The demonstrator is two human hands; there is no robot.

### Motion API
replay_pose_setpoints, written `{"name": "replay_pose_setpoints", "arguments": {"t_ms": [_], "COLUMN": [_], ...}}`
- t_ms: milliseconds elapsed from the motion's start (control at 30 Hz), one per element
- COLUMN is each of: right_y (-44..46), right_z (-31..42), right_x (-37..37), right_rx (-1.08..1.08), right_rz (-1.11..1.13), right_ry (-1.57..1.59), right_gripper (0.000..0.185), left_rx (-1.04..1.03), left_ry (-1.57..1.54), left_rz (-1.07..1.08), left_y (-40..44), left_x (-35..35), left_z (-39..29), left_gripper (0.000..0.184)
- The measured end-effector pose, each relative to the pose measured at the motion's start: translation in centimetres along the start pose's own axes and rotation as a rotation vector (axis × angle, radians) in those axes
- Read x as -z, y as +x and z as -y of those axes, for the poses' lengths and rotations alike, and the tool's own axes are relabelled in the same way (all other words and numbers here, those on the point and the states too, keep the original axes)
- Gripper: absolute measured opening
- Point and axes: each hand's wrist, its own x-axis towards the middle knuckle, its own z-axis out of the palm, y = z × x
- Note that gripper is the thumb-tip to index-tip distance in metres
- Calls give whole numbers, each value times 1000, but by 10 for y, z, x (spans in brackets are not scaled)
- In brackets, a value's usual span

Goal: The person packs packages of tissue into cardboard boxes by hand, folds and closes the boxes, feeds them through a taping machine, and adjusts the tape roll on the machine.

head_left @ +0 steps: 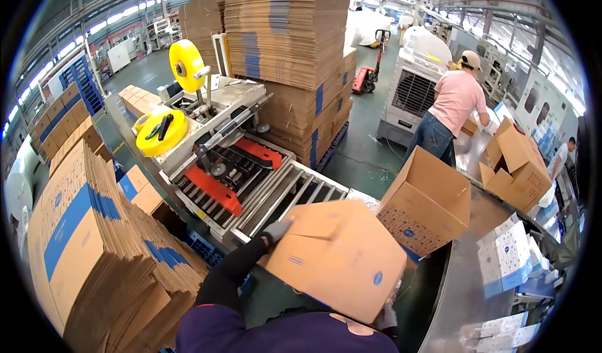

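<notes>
Beside the silver metal roller conveyor (258, 197), a tan cardboard box (342, 259) is held tilted by the grey-gloved left hand (276, 230) and right hand (386, 317); weight is best shared between both grips.

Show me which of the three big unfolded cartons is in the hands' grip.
The nearest carton, tilted between the left hand and the right hand; the open middle carton and the far-right carton have neither hand on them.
</notes>
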Motion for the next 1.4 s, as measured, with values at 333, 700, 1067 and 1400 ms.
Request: {"name": "replay_pose_setpoints", "arguments": {"t_ms": [333, 700, 1067, 1400], "right_y": [-185, -42, 52, 59], "right_z": [319, 238, -9, 27], "right_x": [44, -20, 121, 319], "right_rx": [475, 742, -109, 380], "right_rz": [-33, -18, -368, -212], "right_ry": [-181, -990, -669, -604], "right_gripper": [58, 59, 117, 46], "left_rx": [385, -540, -433, -529], "left_ry": [-939, 369, 86, 402], "left_rz": [405, 24, 106, 1], "left_y": [45, -11, -2, -9], "left_x": [-126, -230, -158, -313], "left_z": [155, -30, -5, -47], "left_gripper": [96, 70, 20, 17]}}
